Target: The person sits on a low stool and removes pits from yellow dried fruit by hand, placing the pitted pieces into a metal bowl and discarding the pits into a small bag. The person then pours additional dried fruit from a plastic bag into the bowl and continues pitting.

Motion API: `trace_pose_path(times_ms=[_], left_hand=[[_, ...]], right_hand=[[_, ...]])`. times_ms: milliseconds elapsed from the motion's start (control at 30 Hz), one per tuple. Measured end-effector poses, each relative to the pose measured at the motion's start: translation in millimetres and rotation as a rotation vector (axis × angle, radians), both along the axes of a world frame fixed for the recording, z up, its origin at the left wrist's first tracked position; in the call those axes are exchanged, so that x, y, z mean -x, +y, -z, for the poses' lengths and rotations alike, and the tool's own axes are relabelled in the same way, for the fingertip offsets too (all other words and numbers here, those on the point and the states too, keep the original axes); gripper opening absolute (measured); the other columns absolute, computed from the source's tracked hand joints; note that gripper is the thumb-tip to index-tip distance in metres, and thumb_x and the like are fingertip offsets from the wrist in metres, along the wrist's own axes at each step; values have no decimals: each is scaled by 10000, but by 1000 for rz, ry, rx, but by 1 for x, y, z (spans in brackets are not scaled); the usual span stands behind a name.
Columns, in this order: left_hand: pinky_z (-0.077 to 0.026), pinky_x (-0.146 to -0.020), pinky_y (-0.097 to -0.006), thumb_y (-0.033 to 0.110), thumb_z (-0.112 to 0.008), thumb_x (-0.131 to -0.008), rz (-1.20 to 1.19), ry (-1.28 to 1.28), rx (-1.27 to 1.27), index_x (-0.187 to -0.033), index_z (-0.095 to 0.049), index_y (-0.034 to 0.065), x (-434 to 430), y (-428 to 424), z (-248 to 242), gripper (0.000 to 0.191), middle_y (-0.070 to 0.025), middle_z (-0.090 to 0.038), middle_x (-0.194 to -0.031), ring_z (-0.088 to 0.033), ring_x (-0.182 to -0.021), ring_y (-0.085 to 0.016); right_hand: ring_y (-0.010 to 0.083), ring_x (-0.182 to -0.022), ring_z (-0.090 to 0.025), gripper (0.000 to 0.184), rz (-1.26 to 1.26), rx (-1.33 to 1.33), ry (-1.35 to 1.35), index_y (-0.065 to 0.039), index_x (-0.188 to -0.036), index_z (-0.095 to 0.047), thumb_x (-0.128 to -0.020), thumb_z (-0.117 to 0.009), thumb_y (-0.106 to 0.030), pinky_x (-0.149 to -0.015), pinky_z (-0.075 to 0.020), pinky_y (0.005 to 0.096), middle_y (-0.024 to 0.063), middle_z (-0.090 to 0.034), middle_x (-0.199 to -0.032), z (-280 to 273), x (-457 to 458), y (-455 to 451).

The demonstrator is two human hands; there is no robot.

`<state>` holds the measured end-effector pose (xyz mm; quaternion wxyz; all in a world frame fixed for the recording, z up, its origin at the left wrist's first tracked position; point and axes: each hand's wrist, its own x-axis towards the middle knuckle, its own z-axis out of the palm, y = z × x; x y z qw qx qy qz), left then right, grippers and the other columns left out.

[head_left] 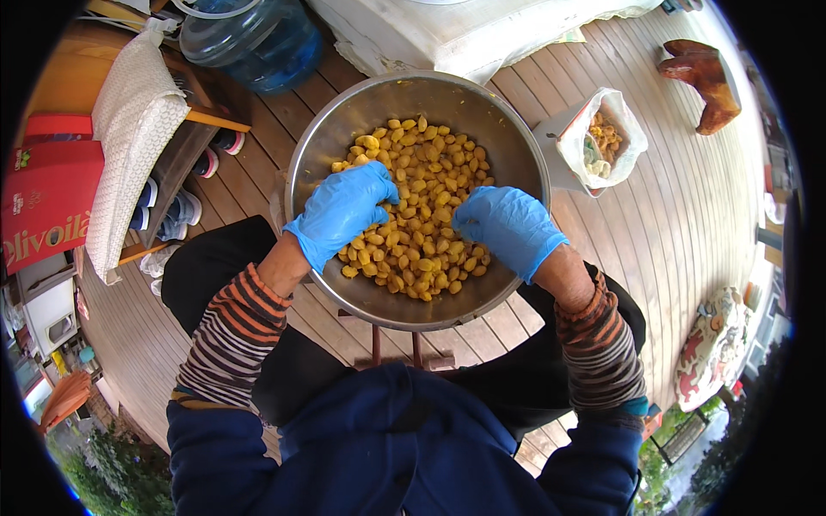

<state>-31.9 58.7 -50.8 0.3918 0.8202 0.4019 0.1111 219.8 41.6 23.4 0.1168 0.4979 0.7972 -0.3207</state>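
Observation:
A large stainless steel bowl (510, 122) stands before me, with a heap of small yellow-brown oval nuts or fruit stones (419, 206) in its bottom. My left hand (348, 209), in a blue disposable glove, reaches over the bowl's left side with the fingers curled down at the heap. From the right, my right hand (506, 226), gloved alike, hangs over the heap's edge with its fingers bent inward. The hands are apart. Their undersides are hidden, so I cannot tell whether either one grips a piece.
Right of the bowl stands a bin (561, 145) lined with a white bag holding brown scraps. A blue water jug (258, 51) is at the upper left, near a wooden shelf (216, 116) with shoes. A white-covered table (445, 39) lies beyond the bowl. A carved wooden object (703, 80) is far right.

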Motion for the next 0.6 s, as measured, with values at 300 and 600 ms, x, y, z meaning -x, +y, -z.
trace_pose_path(times_ms=[300, 600], left_hand=[[-534, -701, -336, 25, -633, -809, -93, -115, 245, -968, -701, -9, -1, 7, -6, 176, -158, -676, -877, -666, -752, -248], [-453, -439, -175, 318, -576, -964, -395, -481, 782, -963, -640, 11, -14, 5, -30, 314, -28, -612, -706, -602, -537, -76]], right_hand=[[316, -831, -655, 192, 176, -122, 47, -85, -972, -704, -829, -631, -191, -755, -528, 402, 126, -662, -921, 4, -4, 15], [301, -845, -654, 293, -13, 12, 68, -115, -1018, -672, -735, -727, -170, -751, -530, 399, 86, -654, -964, 14, -11, 1]])
